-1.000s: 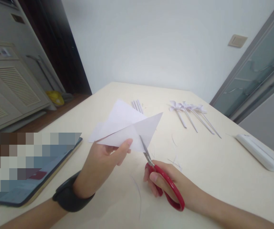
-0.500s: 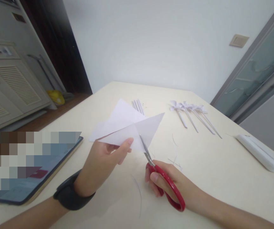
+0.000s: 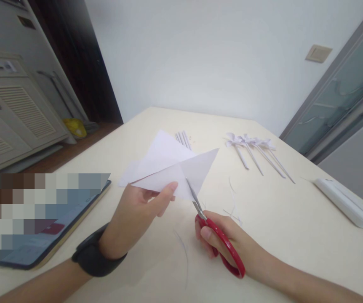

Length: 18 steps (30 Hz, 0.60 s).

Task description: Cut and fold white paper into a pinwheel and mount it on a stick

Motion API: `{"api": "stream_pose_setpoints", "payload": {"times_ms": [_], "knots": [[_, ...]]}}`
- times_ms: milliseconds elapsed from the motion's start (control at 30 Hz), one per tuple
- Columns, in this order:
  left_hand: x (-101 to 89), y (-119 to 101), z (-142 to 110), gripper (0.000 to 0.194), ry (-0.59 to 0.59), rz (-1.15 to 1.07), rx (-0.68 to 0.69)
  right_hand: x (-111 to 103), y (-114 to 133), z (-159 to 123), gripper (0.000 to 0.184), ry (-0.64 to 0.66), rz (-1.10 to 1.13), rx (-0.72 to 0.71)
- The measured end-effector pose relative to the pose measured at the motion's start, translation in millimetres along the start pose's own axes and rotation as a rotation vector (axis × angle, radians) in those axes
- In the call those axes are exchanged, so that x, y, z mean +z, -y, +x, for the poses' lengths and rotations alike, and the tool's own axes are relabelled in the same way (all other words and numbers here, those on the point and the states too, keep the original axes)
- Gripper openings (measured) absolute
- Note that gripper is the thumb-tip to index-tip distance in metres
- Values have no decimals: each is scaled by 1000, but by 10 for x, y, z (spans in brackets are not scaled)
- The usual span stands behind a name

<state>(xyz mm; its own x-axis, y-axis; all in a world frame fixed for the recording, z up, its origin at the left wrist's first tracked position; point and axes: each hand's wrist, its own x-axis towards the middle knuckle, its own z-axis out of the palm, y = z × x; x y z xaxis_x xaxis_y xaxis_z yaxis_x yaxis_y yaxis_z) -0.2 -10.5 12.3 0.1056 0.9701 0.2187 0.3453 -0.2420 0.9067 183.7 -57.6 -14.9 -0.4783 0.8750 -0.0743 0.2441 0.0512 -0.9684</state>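
Observation:
My left hand (image 3: 146, 210) pinches a folded white sheet of paper (image 3: 159, 176), its thumb on top and the other fingers mostly hidden underneath. Red-handled scissors (image 3: 224, 240) sit in my right hand (image 3: 232, 240), with fingers through the loops. One scissor blade lies over the lower right part of the paper, and the other is largely hidden below it. Behind the held piece, more white paper (image 3: 165, 147) lies on the table. Thin paper offcuts (image 3: 184, 252) are scattered near both hands.
Several rolled paper sticks (image 3: 184, 140) lie behind the paper. Several paper pinwheels on sticks (image 3: 254, 147) rest at the back right of the table (image 3: 206, 126). A white case-like object (image 3: 345, 204) is at the right edge; a tablet (image 3: 58, 235) stands at the left.
Almost nothing differs. The scissors and my right hand have shifted very slightly right, and the view has moved a touch.

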Motion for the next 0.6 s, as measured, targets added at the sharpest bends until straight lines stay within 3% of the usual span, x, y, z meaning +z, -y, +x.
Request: {"api": "stream_pose_setpoints", "payload": {"times_ms": [600], "knots": [[4,15,-2,38,15,-1,21,17,-16,-13,41,-29,-16,77]]}}
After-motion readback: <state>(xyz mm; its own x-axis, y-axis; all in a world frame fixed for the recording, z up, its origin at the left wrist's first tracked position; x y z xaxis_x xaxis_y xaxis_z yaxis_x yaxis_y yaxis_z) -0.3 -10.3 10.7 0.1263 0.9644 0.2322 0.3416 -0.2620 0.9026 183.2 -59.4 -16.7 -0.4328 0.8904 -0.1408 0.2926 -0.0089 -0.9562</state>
